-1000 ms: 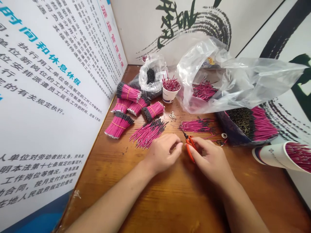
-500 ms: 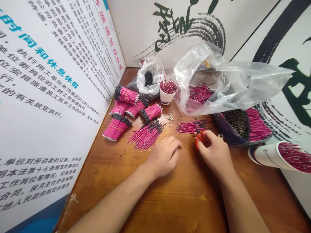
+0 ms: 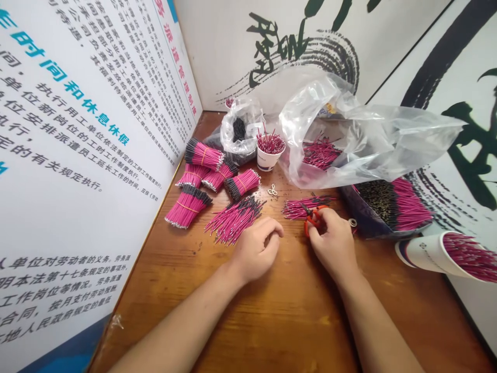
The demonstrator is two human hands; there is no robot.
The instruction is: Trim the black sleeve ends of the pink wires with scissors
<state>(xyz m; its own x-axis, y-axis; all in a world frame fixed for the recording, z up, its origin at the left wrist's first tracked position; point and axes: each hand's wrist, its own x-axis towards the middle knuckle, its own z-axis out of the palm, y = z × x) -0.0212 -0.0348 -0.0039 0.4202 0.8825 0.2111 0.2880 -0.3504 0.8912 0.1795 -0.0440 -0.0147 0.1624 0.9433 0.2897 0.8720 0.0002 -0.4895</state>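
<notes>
My right hand (image 3: 334,241) is closed round a pair of red-handled scissors (image 3: 315,218), whose dark blades point up and left. Just past the blades lies a loose row of pink wires (image 3: 297,207) with black ends. My left hand (image 3: 259,248) rests on the table with its fingers curled in and nothing showing in them. Beside it, to the upper left, is a loose spread of pink wires with black sleeves (image 3: 233,220). Several banded wire bundles (image 3: 188,206) are stacked farther left.
A paper cup of wires (image 3: 267,155) stands behind, near a plastic bag with black pieces (image 3: 239,129). At right are a large clear bag (image 3: 373,140), a dark tray of wires (image 3: 382,230) and a tilted paper cup (image 3: 425,251). Small pale rings (image 3: 273,190) lie mid-table.
The scissors in my right hand have turned, so their blades point more to the left. My left hand has shifted slightly left, fingers still curled. The view has moved a little.
</notes>
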